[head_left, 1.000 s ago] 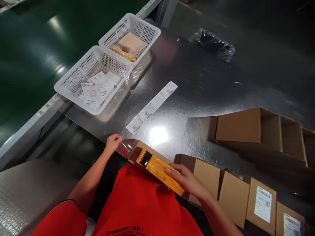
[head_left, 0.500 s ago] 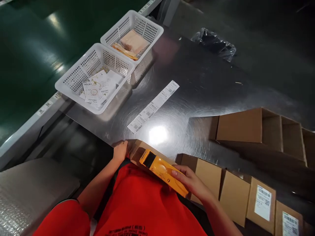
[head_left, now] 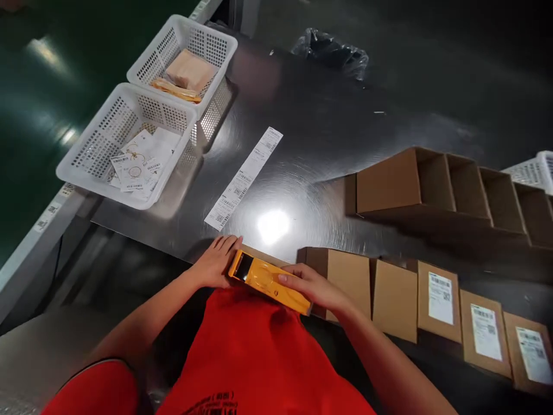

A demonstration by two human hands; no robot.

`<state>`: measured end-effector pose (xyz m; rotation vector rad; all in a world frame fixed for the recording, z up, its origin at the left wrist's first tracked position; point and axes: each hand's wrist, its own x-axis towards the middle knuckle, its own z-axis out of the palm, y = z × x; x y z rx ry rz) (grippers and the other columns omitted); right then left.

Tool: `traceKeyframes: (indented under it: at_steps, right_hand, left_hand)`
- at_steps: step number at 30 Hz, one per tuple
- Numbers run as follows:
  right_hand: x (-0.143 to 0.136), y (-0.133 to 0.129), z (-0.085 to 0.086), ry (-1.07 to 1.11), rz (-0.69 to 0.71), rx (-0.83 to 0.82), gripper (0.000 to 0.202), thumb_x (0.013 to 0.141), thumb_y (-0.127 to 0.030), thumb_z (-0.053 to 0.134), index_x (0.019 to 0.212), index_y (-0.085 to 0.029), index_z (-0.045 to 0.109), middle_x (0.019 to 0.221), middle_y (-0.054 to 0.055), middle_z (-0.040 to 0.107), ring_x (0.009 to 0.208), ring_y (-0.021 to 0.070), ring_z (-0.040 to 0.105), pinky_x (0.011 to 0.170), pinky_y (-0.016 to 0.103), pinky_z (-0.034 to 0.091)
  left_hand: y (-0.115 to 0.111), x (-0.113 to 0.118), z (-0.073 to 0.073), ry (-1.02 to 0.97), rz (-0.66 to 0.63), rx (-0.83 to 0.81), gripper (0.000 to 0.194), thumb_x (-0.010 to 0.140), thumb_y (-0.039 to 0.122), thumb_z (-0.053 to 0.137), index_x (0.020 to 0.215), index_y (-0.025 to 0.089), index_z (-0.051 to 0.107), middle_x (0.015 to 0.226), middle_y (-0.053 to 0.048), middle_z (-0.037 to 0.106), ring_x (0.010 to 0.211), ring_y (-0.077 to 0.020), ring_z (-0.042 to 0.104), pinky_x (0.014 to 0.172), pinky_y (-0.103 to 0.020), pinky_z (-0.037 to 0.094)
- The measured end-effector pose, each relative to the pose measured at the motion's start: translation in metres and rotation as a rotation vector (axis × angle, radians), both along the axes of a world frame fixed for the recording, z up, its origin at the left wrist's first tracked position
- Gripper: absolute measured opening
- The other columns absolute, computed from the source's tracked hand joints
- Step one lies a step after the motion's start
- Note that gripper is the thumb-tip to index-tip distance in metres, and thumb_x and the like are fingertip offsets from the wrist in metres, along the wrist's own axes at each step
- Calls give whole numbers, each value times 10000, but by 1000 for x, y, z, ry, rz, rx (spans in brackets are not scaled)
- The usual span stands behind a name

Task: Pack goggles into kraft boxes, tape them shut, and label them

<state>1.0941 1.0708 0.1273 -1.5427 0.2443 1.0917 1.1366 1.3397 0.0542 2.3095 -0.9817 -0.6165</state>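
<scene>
Since the earlier frame our left hand has moved onto the left end of the carton, its fingers laid flatter, and our view has swung so that the baskets sit farther left. Our right hand grips what looks like a tape dispenser, yellow, slanting along the carton at the near edge of the bench, just in front of us. Whether our left hand clasps the carton or only presses it, we cannot tell. We judge the step in hand to be taping, though we make out no tape. Next, that would call for a firm left hand on the end and a steady, level pull with the right. Beyond lies the label strip; beside us, to the right, stand boxes, three showing labels.
</scene>
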Motion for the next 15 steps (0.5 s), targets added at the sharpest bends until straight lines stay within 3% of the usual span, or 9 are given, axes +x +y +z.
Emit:
traceKeyframes:
  at_steps: [2, 4, 7, 12, 15]
  right_hand:
    - [5, -4, 5, -1, 40, -7, 552, 726, -691, 594, 770, -144, 655, 614, -6, 556, 528, 105, 448, 475, 230, 302]
    - [5, -17, 10, 0, 102, -43, 551, 727, -688, 590, 736, -141, 648, 597, -8, 530, 524, 100, 418, 464, 231, 271]
    - [-7, -47, 8, 0, 165, -110, 563, 723, -692, 578, 697, -133, 637, 581, -13, 481, 526, 94, 371, 466, 236, 233]
    - [-30, -75, -29, -41, 115, -154, 556, 675, -707, 586, 574, -163, 530, 515, -49, 367, 487, 78, 294, 458, 244, 175]
    - [-30, -69, -51, -49, 87, -75, 549, 660, -707, 593, 569, -172, 507, 505, -59, 352, 478, 76, 289, 453, 241, 169]
  left_hand:
    - [-10, 9, 8, -69, -94, 51, 1038, 579, 438, 744, 1441, 138, 249, 1407, -203, 403, 1311, -379, 367, 1099, -497, 257]
    - [-10, 13, 11, -121, -108, 102, 972, 561, 445, 732, 1384, 120, 330, 1355, -200, 441, 1267, -372, 406, 1064, -484, 301]
    - [11, 16, 12, -197, -67, 191, 958, 523, 427, 725, 1351, 109, 363, 1328, -202, 464, 1243, -368, 429, 1049, -482, 315]
    - [54, 21, 25, -340, -26, 359, 896, 541, 345, 673, 1352, 84, 395, 1323, -211, 502, 1286, -388, 406, 1108, -524, 228]
    - [46, 17, 35, -441, -62, 501, 917, 575, 275, 647, 1410, 50, 339, 1389, -246, 461, 1387, -407, 265, 1136, -595, 71]
